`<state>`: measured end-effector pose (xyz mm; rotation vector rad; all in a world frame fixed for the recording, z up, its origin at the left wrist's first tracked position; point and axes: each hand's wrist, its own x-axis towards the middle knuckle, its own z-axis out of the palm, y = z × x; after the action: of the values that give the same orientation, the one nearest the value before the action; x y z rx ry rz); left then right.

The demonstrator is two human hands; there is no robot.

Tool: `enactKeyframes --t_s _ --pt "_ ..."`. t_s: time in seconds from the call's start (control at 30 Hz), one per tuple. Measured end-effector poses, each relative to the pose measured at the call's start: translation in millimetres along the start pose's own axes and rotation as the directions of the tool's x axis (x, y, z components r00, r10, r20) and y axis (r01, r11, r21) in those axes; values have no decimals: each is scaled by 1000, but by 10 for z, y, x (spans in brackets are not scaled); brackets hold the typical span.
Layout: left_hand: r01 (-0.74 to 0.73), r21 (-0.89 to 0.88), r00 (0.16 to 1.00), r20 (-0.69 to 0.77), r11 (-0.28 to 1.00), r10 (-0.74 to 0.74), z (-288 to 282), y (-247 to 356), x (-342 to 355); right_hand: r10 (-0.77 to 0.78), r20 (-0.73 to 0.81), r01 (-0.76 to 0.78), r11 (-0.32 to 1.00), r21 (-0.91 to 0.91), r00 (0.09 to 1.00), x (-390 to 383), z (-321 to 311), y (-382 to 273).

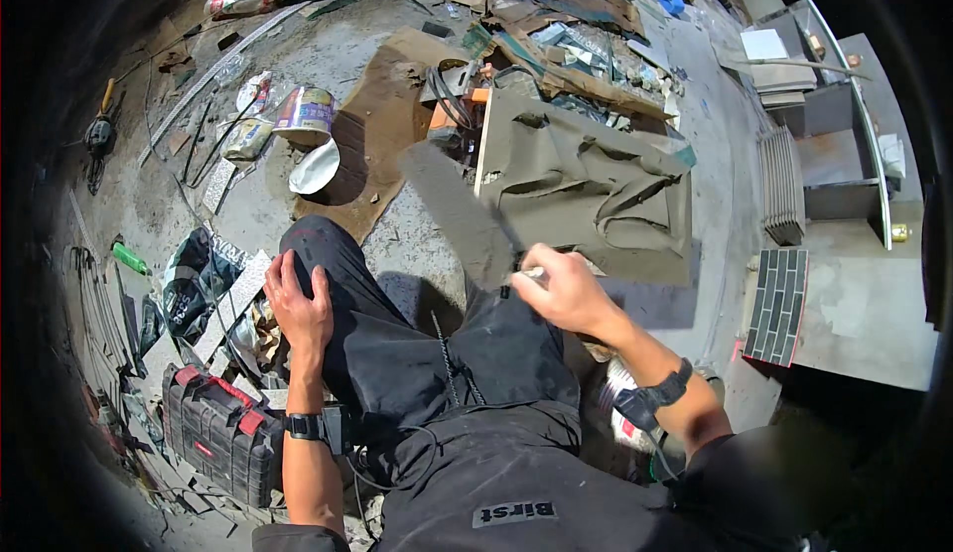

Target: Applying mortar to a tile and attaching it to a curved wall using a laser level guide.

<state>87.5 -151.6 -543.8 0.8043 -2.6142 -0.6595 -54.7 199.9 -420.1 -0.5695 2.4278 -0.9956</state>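
My right hand (pixel 564 289) is wrapped round the handle of a flat trowel (pixel 445 216), whose long grey blade points away to the upper left, above my right knee. Just beyond it a large slab (pixel 481 160) is propped at a slant, its face covered in grey mortar (pixel 596 180) with ridges and deep folds. The blade's edge is near the slab's left side; whether they touch I cannot tell. My left hand (pixel 300 304) lies empty on my left knee, its fingers apart.
A bucket (pixel 306 117) and a white lid (pixel 314 168) are by brown cardboard (pixel 372 135). A black toolbox (pixel 220 438) sits at lower left. Stacked tiles (pixel 781 187), a dark brick-patterned panel (pixel 776 306) and a shelf-like unit (pixel 834 125) stand at right. Debris (pixel 556 46) lies at the back.
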Motion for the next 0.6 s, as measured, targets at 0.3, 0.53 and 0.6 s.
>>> enactKeyframes --t_s 0.3,0.53,0.6 --pt "-71 -32 992 103 997 74 10 -82 107 -48 -487 -239 826 -510 872 -801 376 1070" --pt "-114 -76 971 204 991 128 -63 -96 168 -26 -429 -245 790 -563 903 -1433 1056 1563" --pt "-96 -71 971 212 993 109 -75 -109 166 9 -357 -204 834 -513 934 -1775 1051 1573"
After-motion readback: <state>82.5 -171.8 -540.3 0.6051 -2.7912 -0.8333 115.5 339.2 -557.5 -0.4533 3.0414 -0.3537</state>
